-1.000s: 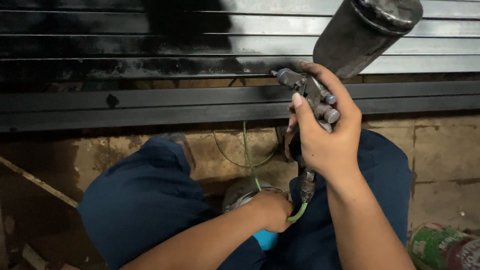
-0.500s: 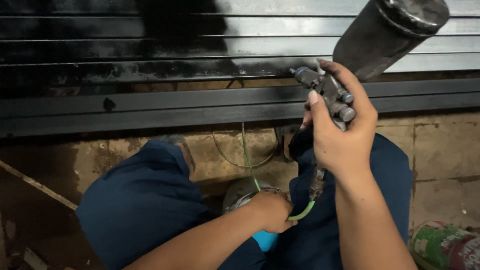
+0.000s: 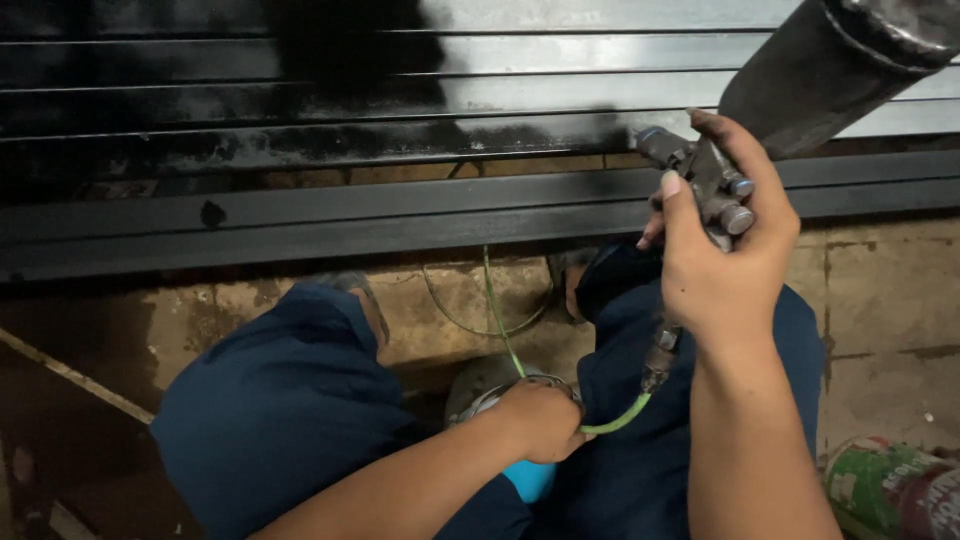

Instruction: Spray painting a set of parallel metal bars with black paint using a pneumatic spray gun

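Metal spray gun (image 3: 712,185) in right hand (image 3: 725,262), left hand (image 3: 540,420) perhaps gripping hose (image 3: 615,424).

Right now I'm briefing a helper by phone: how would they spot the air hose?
Start at the half-blackened roller shutter. Below it, the right hand holds a spray gun; the air hose leaves its handle towards the left hand. It is thin, green, curved.

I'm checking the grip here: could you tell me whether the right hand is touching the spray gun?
Touching. The head view shows the right hand wrapped around the spray gun, its fingers curled over the gun's body with no gap.
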